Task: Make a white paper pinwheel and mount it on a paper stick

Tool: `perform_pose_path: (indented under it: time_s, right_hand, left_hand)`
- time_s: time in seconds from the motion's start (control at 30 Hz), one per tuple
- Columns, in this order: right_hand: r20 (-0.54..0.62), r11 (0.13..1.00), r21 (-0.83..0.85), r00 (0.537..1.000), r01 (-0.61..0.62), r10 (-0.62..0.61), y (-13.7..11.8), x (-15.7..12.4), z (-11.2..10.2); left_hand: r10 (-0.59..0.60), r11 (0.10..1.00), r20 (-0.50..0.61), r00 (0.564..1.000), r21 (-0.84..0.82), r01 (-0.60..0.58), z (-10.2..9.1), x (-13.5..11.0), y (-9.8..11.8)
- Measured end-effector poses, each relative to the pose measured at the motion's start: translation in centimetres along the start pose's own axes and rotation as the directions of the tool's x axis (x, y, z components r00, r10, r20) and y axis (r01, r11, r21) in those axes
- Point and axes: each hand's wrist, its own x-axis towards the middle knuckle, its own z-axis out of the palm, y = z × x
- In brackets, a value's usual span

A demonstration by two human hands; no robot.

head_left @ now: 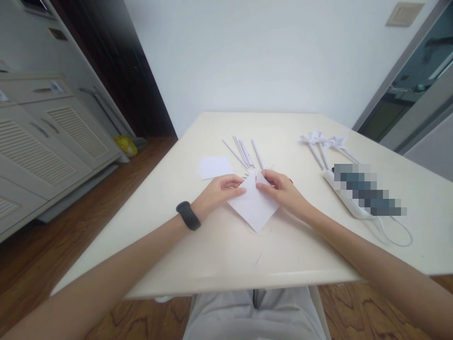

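A white sheet of paper [255, 205] is turned corner-down just above the table, pinched between both my hands. My left hand [226, 189], with a black band on its wrist, grips the left edge between thumb and fingers. At the upper right edge my right hand [278, 189] holds the paper the same way, and a slit or fold shows near its thumb. Beyond my hands lie several thin rolled paper sticks [243, 152] and one thicker white paper tube [257, 153]. A stack of white paper [214, 167] rests to the left.
On the right of the table [159, 245], paper flowers [320, 138] on rolled stems lie beside a white device [345, 196] with a cable [399, 243] and a blurred-out area. A paper scrap [259, 259] lies near the front edge. A white wall [262, 56] stands behind.
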Motion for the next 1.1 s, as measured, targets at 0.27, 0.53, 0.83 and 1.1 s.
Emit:
perform_pose_path:
  time_s: [0.27, 0.53, 0.83, 1.1]
  right_hand:
    - [0.061, 0.996, -0.068, 0.997, 0.049, -0.045, 0.0, -0.4, 0.9]
    - [-0.099, 0.978, -0.159, 0.983, 0.135, -0.152, -0.2, -0.4, 0.9]
    - [-0.097, 0.951, -0.214, 0.964, 0.223, -0.248, -0.9, -0.5, 0.9]
    - [-0.111, 0.937, -0.243, 0.953, 0.249, -0.282, -0.6, -0.4, 0.8]
  left_hand:
    - [0.018, 0.999, -0.017, 1.000, 0.027, -0.018, -0.2, 0.2, -0.3]
    - [0.044, 0.997, -0.037, 0.998, 0.073, -0.041, 0.0, 0.3, -0.5]
    - [0.064, 0.993, -0.022, 0.998, 0.097, -0.062, 0.1, 0.1, -0.5]
    - [0.079, 0.992, -0.012, 0.997, 0.100, -0.077, 0.2, 0.1, -0.6]
